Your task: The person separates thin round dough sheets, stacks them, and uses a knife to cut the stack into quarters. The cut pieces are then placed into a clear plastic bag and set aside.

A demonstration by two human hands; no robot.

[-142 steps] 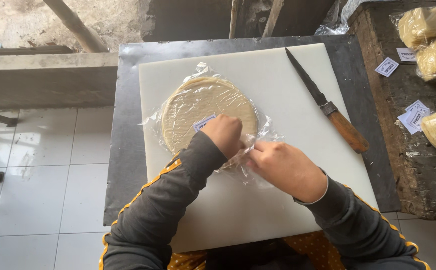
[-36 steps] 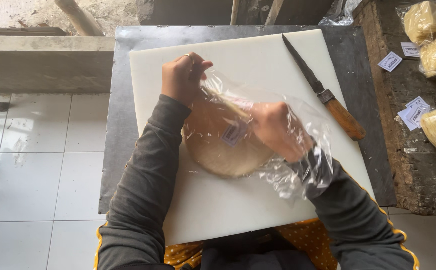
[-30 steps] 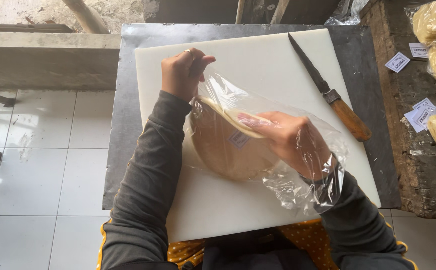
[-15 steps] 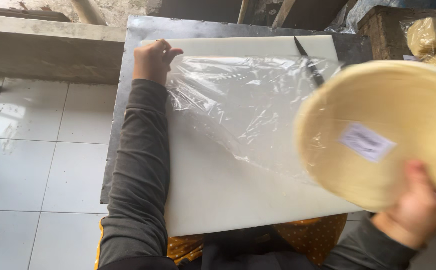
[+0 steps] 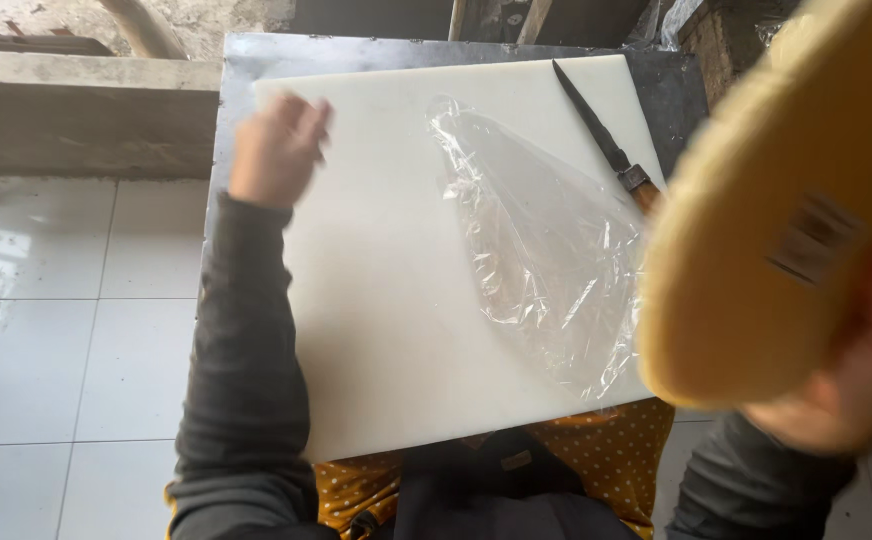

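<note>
Flatbread stack [image 5: 756, 270] lifted nearer camera, pale yellow, blurred; right hand [image 5: 846, 390] fingers gripping it; left hand [image 5: 276, 150] fingers loosely curled, empty.

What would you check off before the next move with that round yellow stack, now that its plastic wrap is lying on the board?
1. Stack free of wrap: ok. The round yellow stack is lifted in the right hand, and the plastic wrap lies apart on the white cutting board.
2. Grip on stack: cannot tell, the picture is blurred there.
3. Left hand free: ok, it holds nothing, over the board's far left corner.
4. Knife out of the way: ok, on the board's far right edge.
5. Bare board space: ok, on the left half.
</note>
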